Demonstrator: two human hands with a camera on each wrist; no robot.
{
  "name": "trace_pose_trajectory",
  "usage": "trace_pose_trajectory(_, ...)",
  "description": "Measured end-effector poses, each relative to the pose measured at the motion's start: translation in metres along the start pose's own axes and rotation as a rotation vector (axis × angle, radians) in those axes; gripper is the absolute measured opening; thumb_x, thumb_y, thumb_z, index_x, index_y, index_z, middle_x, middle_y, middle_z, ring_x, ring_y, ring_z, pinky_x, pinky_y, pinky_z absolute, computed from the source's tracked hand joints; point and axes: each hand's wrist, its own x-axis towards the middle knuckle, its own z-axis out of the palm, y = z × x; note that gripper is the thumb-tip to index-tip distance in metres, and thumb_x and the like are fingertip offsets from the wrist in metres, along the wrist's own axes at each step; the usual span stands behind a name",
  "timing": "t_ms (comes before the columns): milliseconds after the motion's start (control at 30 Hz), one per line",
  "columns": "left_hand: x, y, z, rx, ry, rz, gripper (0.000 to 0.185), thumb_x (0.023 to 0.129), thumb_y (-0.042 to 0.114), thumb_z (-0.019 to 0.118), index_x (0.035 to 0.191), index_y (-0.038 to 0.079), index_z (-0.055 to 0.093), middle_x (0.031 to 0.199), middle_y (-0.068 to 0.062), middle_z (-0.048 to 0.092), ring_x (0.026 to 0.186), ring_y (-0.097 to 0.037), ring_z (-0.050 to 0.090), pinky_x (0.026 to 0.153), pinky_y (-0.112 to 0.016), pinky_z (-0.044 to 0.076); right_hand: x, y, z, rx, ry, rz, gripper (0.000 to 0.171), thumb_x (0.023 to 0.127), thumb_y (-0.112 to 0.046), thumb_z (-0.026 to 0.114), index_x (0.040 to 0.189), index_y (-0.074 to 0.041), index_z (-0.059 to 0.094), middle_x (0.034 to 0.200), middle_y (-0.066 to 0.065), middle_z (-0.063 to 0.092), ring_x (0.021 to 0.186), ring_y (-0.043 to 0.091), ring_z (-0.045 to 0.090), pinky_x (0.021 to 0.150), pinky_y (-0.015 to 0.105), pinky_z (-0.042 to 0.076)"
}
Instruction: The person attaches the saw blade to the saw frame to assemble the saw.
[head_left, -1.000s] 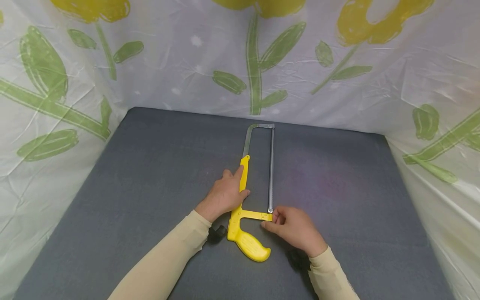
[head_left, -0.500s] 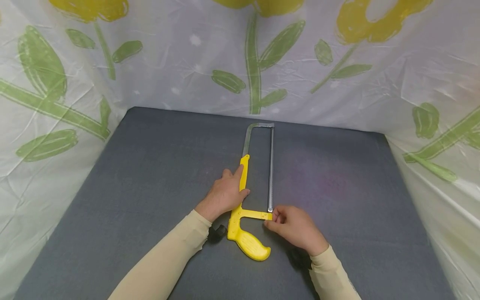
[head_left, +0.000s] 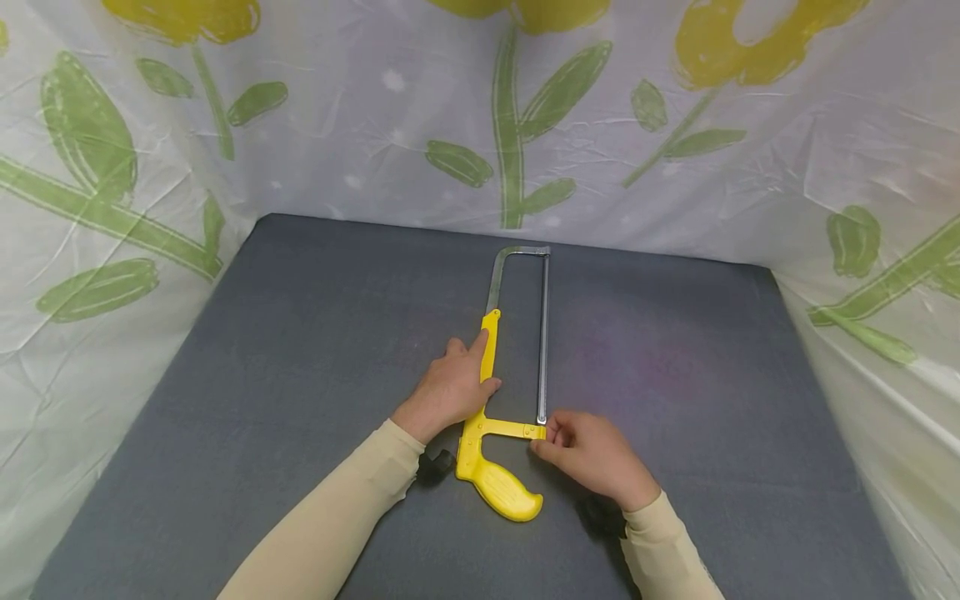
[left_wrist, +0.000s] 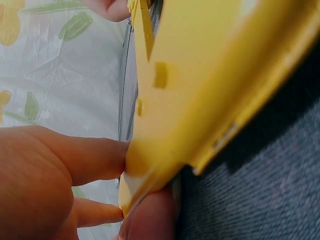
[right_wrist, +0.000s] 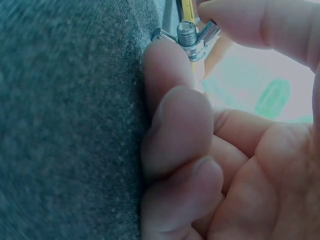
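Lying flat on the grey mat (head_left: 300, 350), the hacksaw (head_left: 501, 400) sits between both hands. The left hand (head_left: 448, 390) grips its yellow frame; the right hand (head_left: 592, 457) pinches the wing nut (right_wrist: 192, 37).

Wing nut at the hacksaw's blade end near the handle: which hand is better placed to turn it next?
Right. The right hand already pinches the wing nut between thumb and finger, while the left hand grips the hacksaw frame's yellow bar, likely steadying it on the grey mat.
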Motion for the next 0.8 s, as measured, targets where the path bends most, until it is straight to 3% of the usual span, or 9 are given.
trace_pose_trajectory(300, -0.0001, 0.0002, 0.0006, 0.009, 0.004, 0.003, 0.09, 0.102, 0.037, 0.077, 0.174, 0.021, 0.026, 0.135, -0.021, 0.052, 0.081, -0.025, 0.062, 0.07, -0.034, 0.057, -0.0004, 0.0007, 0.0002, 0.044, -0.004, 0.054, 0.021, 0.091, -0.034, 0.084, 0.082, -0.022, 0.069, 0.068, -0.009, 0.059, 0.062, 0.009, 0.051, 0.06, 0.026, 0.039)
trace_pose_trajectory(800, 0.0007, 0.001, -0.0007, 0.013, -0.009, -0.005, 0.09, 0.102, 0.038, 0.076, 0.174, 0.021, 0.025, 0.137, -0.021, 0.052, 0.081, -0.025, 0.062, 0.07, -0.033, 0.055, -0.002, 0.0019, -0.0039, 0.064, -0.026, -0.009, 0.018, 0.094, -0.03, 0.08, 0.082, -0.021, 0.069, 0.07, -0.008, 0.059, 0.06, 0.007, 0.048, 0.059, 0.025, 0.037)
